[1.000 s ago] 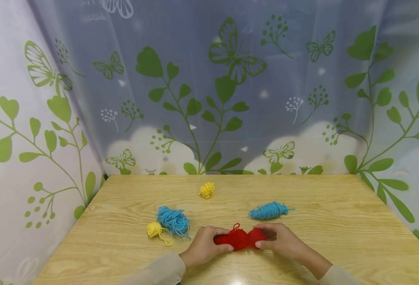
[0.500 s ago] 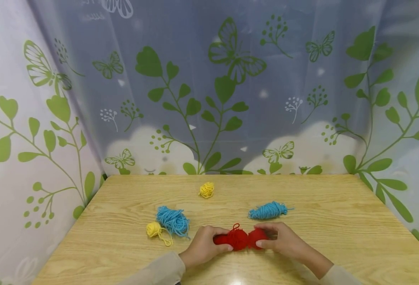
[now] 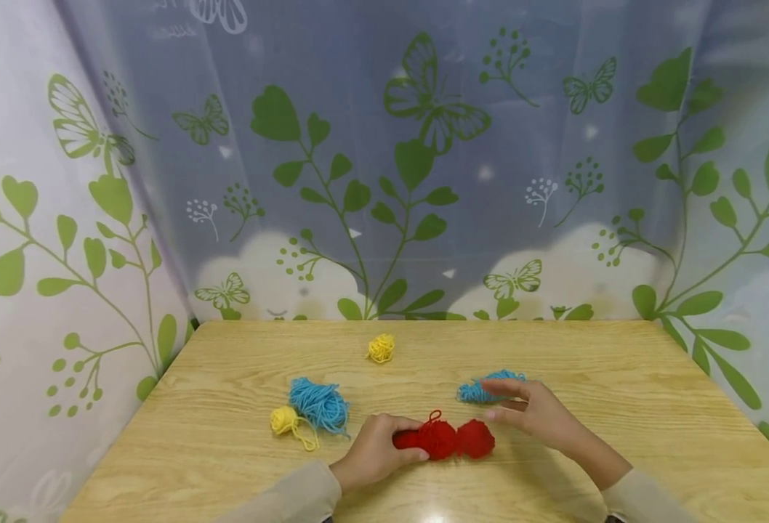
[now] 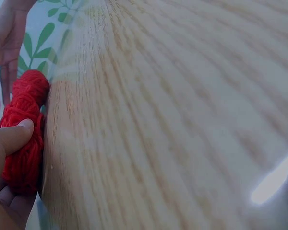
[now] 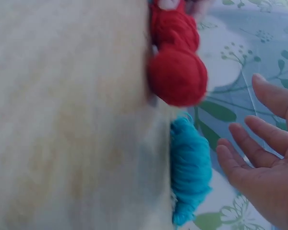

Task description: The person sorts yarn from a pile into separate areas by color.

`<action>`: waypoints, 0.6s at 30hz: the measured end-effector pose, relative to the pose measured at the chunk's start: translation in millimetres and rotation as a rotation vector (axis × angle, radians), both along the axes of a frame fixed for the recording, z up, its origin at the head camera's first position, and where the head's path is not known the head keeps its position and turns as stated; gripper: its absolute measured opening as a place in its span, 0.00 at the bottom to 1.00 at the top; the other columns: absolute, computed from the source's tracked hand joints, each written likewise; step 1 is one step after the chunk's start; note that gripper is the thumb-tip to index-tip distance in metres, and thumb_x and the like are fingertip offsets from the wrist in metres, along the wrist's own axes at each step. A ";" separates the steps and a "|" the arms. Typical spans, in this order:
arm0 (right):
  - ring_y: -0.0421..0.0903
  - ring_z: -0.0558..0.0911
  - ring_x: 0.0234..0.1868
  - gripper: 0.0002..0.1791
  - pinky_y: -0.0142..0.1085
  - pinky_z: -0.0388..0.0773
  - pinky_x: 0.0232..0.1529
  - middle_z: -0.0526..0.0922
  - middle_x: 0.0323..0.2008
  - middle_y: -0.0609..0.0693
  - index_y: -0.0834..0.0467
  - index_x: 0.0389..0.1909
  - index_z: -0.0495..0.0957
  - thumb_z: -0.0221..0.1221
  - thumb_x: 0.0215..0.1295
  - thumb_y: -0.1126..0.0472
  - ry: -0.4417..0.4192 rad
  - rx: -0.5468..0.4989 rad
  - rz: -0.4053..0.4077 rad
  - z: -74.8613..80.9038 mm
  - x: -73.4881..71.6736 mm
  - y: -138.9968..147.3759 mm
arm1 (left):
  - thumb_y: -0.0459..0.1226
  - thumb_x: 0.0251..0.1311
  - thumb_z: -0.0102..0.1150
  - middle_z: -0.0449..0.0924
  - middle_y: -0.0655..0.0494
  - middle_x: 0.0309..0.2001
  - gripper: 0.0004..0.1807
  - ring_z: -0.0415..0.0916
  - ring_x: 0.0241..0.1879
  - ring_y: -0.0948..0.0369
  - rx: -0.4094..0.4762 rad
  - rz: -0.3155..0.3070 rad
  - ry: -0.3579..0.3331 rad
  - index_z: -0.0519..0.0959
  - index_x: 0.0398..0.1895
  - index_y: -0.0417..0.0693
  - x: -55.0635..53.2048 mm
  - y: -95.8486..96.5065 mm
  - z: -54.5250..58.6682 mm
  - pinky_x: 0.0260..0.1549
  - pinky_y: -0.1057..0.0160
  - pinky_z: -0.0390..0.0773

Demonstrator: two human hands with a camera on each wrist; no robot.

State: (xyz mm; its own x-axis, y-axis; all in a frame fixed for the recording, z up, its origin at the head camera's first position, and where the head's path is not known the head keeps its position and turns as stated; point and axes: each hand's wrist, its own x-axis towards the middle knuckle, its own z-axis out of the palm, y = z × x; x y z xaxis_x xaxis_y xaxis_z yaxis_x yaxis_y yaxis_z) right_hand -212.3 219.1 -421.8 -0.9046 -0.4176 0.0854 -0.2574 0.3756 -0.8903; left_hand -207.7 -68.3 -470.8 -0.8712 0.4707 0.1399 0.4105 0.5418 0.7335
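Note:
My left hand (image 3: 374,450) grips a red yarn skein (image 3: 439,440) from its left end, thumb in front and fingers behind. A small loop of yarn stands up from its top. Against the skein's right end lies a rounder red yarn ball (image 3: 476,439), which no hand holds. My right hand (image 3: 544,415) hovers up and to the right of that ball, fingers spread and holding nothing. In the head view it partly covers a long blue yarn skein (image 3: 476,392). The right wrist view shows this blue skein (image 5: 191,167) beside the open palm.
To the left lie a blue yarn bundle (image 3: 319,404) and a small yellow yarn ball (image 3: 283,420) with a loose tail. Another yellow yarn ball (image 3: 381,349) sits near the back of the wooden table (image 3: 227,465). A printed curtain (image 3: 332,218) hangs behind.
My right hand has let go of the red yarn ball and moved up and to the right, over part of the blue skein. The left hand keeps its grip in place.

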 end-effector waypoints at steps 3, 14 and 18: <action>0.64 0.71 0.62 0.31 0.48 0.74 0.57 0.72 0.61 0.65 0.66 0.63 0.70 0.64 0.62 0.56 0.072 0.043 -0.071 2.3 -5.3 4.8 | 0.43 0.50 0.72 0.84 0.54 0.48 0.22 0.78 0.51 0.59 0.002 -0.003 -0.001 0.84 0.49 0.44 0.0 -0.2 0.2 0.52 0.62 0.75; 0.66 0.70 0.61 0.29 0.54 0.74 0.54 0.71 0.61 0.66 0.65 0.60 0.73 0.66 0.59 0.59 0.258 0.241 -0.238 -14.8 -25.1 18.8 | 0.44 0.51 0.71 0.84 0.55 0.49 0.22 0.77 0.52 0.58 0.003 0.000 -0.036 0.84 0.49 0.46 1.3 0.0 0.9 0.53 0.60 0.75; 0.67 0.70 0.60 0.31 0.56 0.74 0.53 0.71 0.61 0.68 0.66 0.61 0.71 0.66 0.59 0.59 0.257 0.282 -0.230 -21.2 -30.7 23.5 | 0.43 0.51 0.72 0.84 0.55 0.48 0.22 0.78 0.52 0.58 0.005 0.002 -0.038 0.84 0.49 0.46 1.2 -0.5 1.8 0.52 0.61 0.75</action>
State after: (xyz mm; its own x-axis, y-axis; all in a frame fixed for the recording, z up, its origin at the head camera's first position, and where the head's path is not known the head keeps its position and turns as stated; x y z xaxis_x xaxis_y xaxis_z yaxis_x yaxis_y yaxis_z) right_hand -243.0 242.6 -443.0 -0.9410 -0.2472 0.2312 -0.3384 0.6681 -0.6627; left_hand -206.5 -68.7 -468.9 -0.8768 0.4683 0.1094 0.3815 0.5388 0.7511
